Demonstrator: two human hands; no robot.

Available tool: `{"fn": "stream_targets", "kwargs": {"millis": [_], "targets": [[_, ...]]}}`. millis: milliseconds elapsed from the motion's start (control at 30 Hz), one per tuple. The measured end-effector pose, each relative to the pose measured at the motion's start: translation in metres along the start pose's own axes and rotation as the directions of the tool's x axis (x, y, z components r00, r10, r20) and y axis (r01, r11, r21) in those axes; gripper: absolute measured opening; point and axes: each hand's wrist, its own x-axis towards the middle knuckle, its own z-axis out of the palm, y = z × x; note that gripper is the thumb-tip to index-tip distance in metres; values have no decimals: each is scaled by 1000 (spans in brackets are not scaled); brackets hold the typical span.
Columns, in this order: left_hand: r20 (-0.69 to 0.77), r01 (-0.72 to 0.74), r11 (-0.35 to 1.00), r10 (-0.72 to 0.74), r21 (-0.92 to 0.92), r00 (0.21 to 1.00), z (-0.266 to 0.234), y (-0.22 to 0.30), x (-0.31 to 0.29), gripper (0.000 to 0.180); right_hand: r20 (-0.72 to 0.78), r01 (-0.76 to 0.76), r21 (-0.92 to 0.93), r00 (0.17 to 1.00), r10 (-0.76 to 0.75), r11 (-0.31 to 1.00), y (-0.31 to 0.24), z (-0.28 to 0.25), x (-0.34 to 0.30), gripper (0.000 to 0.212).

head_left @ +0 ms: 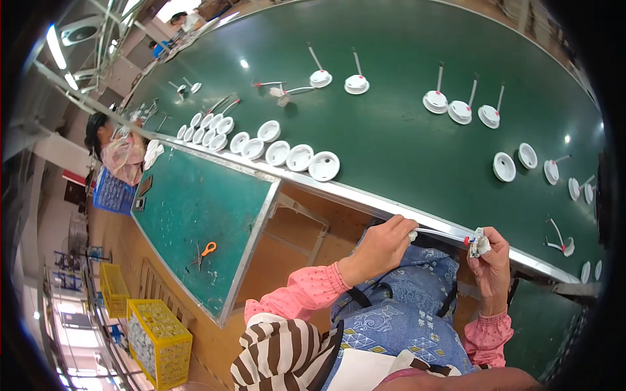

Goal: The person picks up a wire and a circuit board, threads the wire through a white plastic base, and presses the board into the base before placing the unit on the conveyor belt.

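Over the near edge of the green work surface, my left hand [385, 246] is closed, pinching one end of a thin white cable [440, 232]. The cable stretches to the right and meets a small white part [481, 244] with a red piece on its side. Thumb and fingers of my right hand [492, 260] grip that part. A bit of white shows at my left fingertips, too small to make out. Several round white plastic housings [324, 167] stand along the surface's edge to the left.
The long green surface [391, 130] has a metal edge rail. Farther off lie white housings with upright cables [357, 83] and others at the right [504, 167]. A lower green side table [195, 215] bears orange-handled scissors [207, 249]. Yellow crates [160, 342] stand on the floor; a co-worker [117, 150] sits left.
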Motion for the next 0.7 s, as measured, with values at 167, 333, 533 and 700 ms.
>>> {"fn": "stream_targets", "kwargs": {"millis": [167,333,533,700], "targets": [[26,-285,889,296,358,955,-21,-9,-11,26,47,7,-54,999,-4,999,-2,15,18,25],[-63,-350,861,399,368,915,-33,-11,-28,26,55,4,-139,998,4,990,-1,20,35,23],[56,-98,799,81,593,995,-92,-41,-12,52,64,64,-82,996,-59,995,-5,2,41,20],[212,-49,576,-218,816,953,-155,-89,23,76,92,64,-12,994,-63,998,8,-15,41,24]]}}
